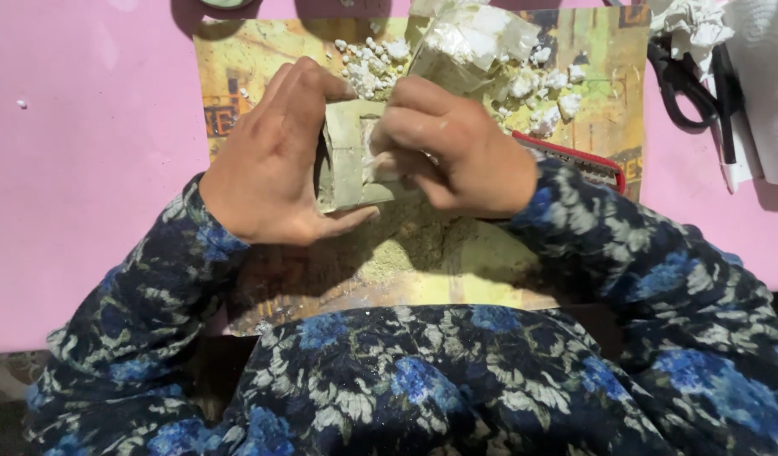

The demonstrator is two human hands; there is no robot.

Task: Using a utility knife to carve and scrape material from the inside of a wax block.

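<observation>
A greenish-grey clay block [348, 156] with a hollowed middle lies on a printed yellow paper sheet [600, 101]. My left hand [275, 160] rests flat against the block's left side, thumb along its near edge. My right hand [448, 148] is curled over the block's right side, fingertips pressing something white into the hollow. Fine greenish dust [406, 245] covers the paper just in front of the block. What exactly sits between my right fingers is hidden.
White crumbs and chunks [524, 84] lie behind the block, beside a pale wrapped lump [465, 42]. A red-handled tool [579, 160] pokes out under my right wrist. Black scissors [693, 84] and crumpled tissue [693, 21] sit right on the pink table [85, 169].
</observation>
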